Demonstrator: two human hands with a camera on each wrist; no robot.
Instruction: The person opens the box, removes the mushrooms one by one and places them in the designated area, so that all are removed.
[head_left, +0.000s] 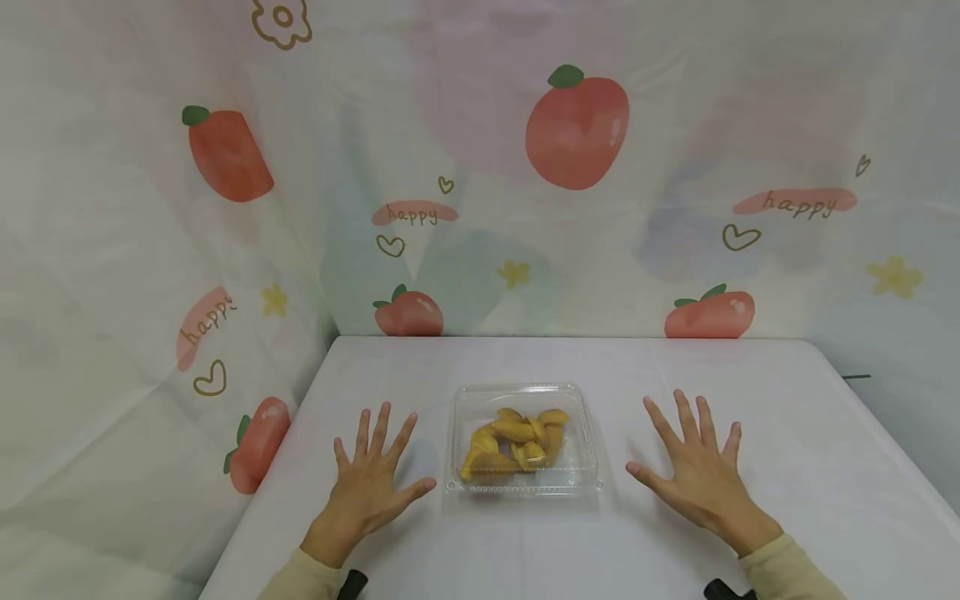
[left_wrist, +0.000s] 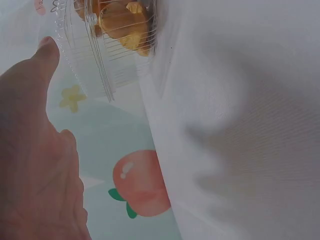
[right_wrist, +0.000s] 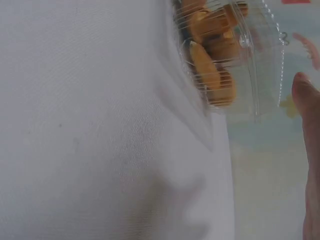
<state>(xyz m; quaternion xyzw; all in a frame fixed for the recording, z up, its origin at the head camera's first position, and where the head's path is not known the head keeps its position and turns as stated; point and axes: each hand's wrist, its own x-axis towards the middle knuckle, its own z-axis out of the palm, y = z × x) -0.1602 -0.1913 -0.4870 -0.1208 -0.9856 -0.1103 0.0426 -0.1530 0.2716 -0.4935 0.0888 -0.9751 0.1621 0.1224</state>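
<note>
Observed left hand [head_left: 365, 492] and right hand [head_left: 703, 482] spread wide and empty, either side of clear plastic container [head_left: 583, 443] of yellow pieces [head_left: 513, 431] on white table [head_left: 525, 546], noting container and both hands cropped in wrist views.

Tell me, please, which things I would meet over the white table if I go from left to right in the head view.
Left hand, clear plastic clamshell container with yellow pieces inside, right hand.
</note>
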